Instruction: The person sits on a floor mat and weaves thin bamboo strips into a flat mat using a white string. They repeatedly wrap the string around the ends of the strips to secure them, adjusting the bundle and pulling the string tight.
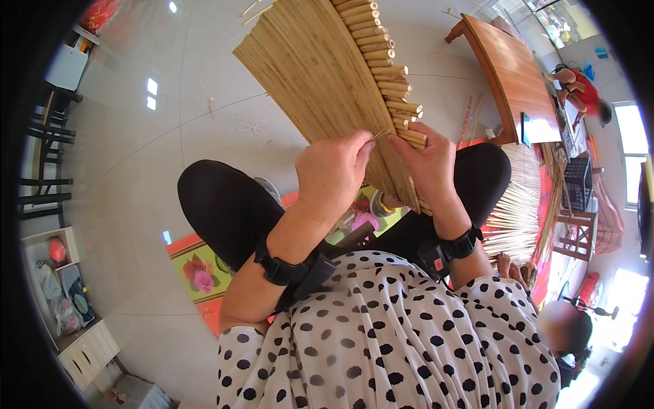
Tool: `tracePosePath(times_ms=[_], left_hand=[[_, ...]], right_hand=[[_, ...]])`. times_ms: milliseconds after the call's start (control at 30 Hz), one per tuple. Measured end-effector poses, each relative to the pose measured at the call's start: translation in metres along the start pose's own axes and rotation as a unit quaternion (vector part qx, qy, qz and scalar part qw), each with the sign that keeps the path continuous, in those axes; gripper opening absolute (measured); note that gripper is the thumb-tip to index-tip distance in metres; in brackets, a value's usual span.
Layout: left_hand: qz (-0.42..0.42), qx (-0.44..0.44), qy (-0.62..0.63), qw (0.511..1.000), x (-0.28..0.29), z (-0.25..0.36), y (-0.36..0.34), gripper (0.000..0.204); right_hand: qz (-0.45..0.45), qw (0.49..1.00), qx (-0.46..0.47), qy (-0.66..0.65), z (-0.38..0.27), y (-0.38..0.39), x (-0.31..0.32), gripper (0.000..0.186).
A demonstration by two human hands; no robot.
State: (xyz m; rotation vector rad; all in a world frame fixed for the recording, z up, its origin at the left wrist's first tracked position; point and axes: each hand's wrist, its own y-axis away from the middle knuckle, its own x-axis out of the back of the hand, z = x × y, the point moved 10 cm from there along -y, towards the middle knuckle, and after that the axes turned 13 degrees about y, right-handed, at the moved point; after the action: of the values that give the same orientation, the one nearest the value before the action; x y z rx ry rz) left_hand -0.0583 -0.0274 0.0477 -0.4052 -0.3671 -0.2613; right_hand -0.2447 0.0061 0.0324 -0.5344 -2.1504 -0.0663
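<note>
A long mat of straw-coloured reeds (320,65), set tightly side by side, slants from the far side down toward my lap. Its cut reed ends (381,54) line the right edge unevenly. My left hand (334,165) is closed in a pinch on a thin pale cord (382,134) above the mat. On the right edge, my right hand (433,162) is closed around the reed ends, its thumb close to the cord. Whether its fingertips also hold cord is hard to see. Black bands circle both wrists.
Loose reeds (516,204) lie spread at the right. Behind them stands a brown wooden table (501,68). Two other people are at the right side. Under my legs is a flowered mat (197,273); shelves (88,344) stand at the left. Scraps of cord (251,127) lie on the tiles.
</note>
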Motion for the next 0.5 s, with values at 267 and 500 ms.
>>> tracePosePath(times_ms=[267,500], left_hand=[[-0.009,0.006,-0.013,1.0,-0.0021,-0.0006,-0.0007,0.009],[-0.008,0.001,-0.015,1.0,-0.0022,0.001,-0.0006,0.009]], right_hand=[[-0.008,1.0,0.002,-0.008,-0.0032,0.0004,0.0002,0.041],[-0.015,1.0,-0.006,0.004,-0.0093,0.0016,0.0036,0.034]])
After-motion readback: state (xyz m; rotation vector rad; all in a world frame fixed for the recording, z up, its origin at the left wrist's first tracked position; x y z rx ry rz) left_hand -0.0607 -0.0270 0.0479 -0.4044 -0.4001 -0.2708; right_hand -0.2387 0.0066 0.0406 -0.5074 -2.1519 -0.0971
